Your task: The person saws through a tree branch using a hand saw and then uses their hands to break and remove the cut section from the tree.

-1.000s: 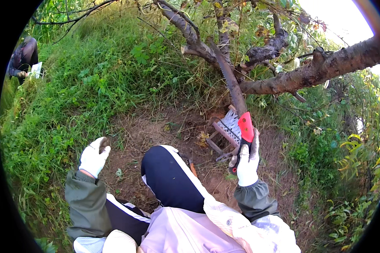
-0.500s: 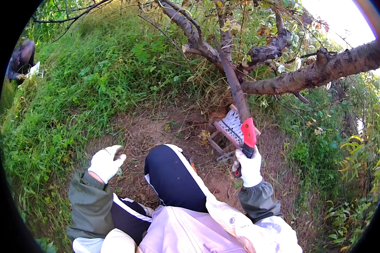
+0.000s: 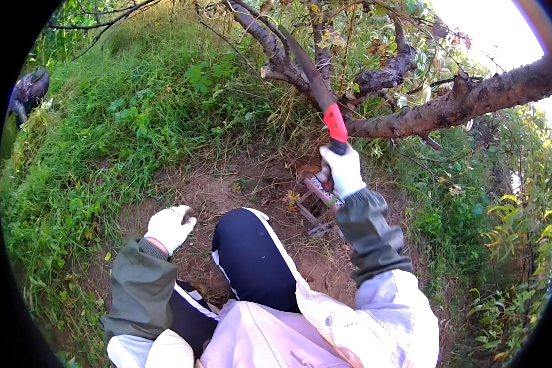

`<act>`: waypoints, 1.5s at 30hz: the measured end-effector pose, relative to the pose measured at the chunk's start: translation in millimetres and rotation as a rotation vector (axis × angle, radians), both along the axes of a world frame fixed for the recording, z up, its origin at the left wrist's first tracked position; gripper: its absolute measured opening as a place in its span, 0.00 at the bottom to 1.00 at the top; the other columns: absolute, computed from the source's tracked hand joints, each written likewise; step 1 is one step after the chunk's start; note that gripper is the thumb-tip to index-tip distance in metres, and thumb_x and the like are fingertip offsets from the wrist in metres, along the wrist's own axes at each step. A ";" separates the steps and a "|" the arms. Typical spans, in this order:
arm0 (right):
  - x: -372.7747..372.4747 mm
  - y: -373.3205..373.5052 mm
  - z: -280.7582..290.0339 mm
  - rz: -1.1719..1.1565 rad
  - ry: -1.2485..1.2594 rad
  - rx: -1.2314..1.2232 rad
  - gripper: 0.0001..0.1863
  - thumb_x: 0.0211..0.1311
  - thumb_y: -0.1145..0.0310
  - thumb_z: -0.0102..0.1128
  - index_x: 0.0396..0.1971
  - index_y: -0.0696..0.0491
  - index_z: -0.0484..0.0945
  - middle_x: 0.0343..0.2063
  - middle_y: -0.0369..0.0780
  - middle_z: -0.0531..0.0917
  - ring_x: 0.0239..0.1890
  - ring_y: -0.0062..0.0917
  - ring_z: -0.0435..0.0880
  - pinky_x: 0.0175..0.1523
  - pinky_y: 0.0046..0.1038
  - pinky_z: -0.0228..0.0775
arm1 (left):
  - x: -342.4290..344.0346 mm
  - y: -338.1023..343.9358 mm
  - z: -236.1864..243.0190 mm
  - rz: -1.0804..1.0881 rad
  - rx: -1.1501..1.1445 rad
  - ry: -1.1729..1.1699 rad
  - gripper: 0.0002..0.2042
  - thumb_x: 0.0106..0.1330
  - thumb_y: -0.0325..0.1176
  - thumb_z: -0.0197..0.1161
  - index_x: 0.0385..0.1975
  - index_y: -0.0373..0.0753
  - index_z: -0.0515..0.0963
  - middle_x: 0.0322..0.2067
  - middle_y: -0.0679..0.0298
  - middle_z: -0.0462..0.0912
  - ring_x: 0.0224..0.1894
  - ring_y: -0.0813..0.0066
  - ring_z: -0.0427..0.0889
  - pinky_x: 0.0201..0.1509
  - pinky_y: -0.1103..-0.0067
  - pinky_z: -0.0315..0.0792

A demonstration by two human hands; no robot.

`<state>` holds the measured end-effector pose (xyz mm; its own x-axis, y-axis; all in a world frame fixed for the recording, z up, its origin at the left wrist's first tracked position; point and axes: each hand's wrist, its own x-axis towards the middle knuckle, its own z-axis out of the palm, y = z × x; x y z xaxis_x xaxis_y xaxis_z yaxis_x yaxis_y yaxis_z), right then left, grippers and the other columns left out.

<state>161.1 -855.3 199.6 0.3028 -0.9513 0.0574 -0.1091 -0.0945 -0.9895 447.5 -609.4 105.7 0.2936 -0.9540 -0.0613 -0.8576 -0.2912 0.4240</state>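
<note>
My right hand (image 3: 343, 170), in a white glove, grips the black end of a pruning saw (image 3: 335, 122) with a red and black handle. Its long dark blade slants up and left in front of the tree's fork, close to a leaning branch (image 3: 286, 66); whether it touches the bark I cannot tell. My left hand (image 3: 170, 229), gloved in white with darkened fingertips, is loosely closed over bare soil left of my knee, with nothing visible in it. Below the saw, partly hidden by my right hand and forearm, stands a small folding stool (image 3: 319, 191).
A thick limb (image 3: 454, 110) runs from the fork to the right edge. My bent knee (image 3: 251, 257), in dark trousers with white stripes, is between my hands. Grass (image 3: 104, 153) covers the left slope, where another person (image 3: 29, 93) is at the far left.
My right hand has moved up and forward with the saw, its blade now farther up and left. My left hand has shifted slightly right. The far person has bent lower.
</note>
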 end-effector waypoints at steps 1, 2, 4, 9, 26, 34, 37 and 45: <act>17.0 -4.8 -3.2 -0.019 -0.073 0.038 0.10 0.55 0.73 0.61 0.31 0.55 0.67 0.14 0.33 0.70 0.10 0.17 0.69 0.13 0.22 0.62 | 3.8 -2.6 1.4 0.007 0.032 -0.013 0.18 0.61 0.46 0.54 0.43 0.42 0.77 0.36 0.54 0.82 0.40 0.55 0.80 0.45 0.67 0.72; 17.9 0.8 -3.4 -0.020 -0.094 0.053 0.10 0.55 0.74 0.61 0.31 0.55 0.67 0.14 0.34 0.71 0.10 0.17 0.69 0.13 0.23 0.62 | 6.2 -4.5 1.2 0.013 0.064 -0.026 0.18 0.61 0.46 0.54 0.43 0.42 0.77 0.36 0.54 0.82 0.40 0.56 0.80 0.45 0.67 0.72; 0.2 11.3 -15.7 -0.026 -0.135 0.023 0.10 0.55 0.75 0.61 0.32 0.56 0.68 0.17 0.34 0.72 0.11 0.18 0.70 0.13 0.23 0.63 | 12.0 -11.2 -1.9 0.012 0.072 0.029 0.17 0.61 0.47 0.53 0.43 0.43 0.77 0.36 0.54 0.82 0.41 0.56 0.80 0.45 0.67 0.72; -31.3 40.3 -46.8 -0.133 -0.124 -0.114 0.10 0.57 0.78 0.58 0.38 0.58 0.69 0.25 0.39 0.79 0.25 0.23 0.81 0.28 0.23 0.76 | 12.5 -22.5 -1.0 -0.009 0.028 0.044 0.18 0.62 0.47 0.53 0.43 0.43 0.77 0.37 0.53 0.82 0.41 0.55 0.79 0.46 0.67 0.72; -52.4 76.3 -48.8 -0.179 0.064 0.068 0.13 0.53 0.71 0.63 0.37 0.56 0.71 0.15 0.32 0.72 0.09 0.16 0.71 0.13 0.20 0.64 | 2.5 -14.5 5.4 -0.063 0.083 -0.004 0.17 0.61 0.47 0.54 0.41 0.42 0.78 0.38 0.54 0.81 0.41 0.55 0.79 0.45 0.67 0.72; -0.1 20.7 -9.2 -0.048 0.087 0.027 0.09 0.54 0.71 0.62 0.27 0.57 0.70 0.12 0.33 0.72 0.09 0.19 0.71 0.13 0.22 0.62 | -4.7 -33.5 -4.5 -0.102 0.126 -0.007 0.19 0.62 0.49 0.51 0.44 0.43 0.77 0.39 0.56 0.81 0.43 0.57 0.79 0.48 0.67 0.71; -41.3 59.1 -10.9 -0.077 0.088 0.023 0.08 0.54 0.73 0.61 0.30 0.57 0.71 0.12 0.33 0.72 0.09 0.19 0.71 0.13 0.21 0.62 | -3.3 -18.6 3.0 -0.095 0.040 -0.020 0.19 0.62 0.49 0.50 0.43 0.43 0.77 0.38 0.56 0.81 0.42 0.57 0.79 0.48 0.67 0.71; 17.9 -11.2 2.1 -0.014 0.045 0.029 0.09 0.54 0.70 0.62 0.23 0.53 0.70 0.12 0.33 0.71 0.10 0.18 0.69 0.15 0.23 0.60 | -9.2 -32.0 8.7 -0.090 0.054 -0.033 0.18 0.60 0.48 0.52 0.41 0.43 0.77 0.34 0.55 0.82 0.39 0.55 0.80 0.45 0.66 0.72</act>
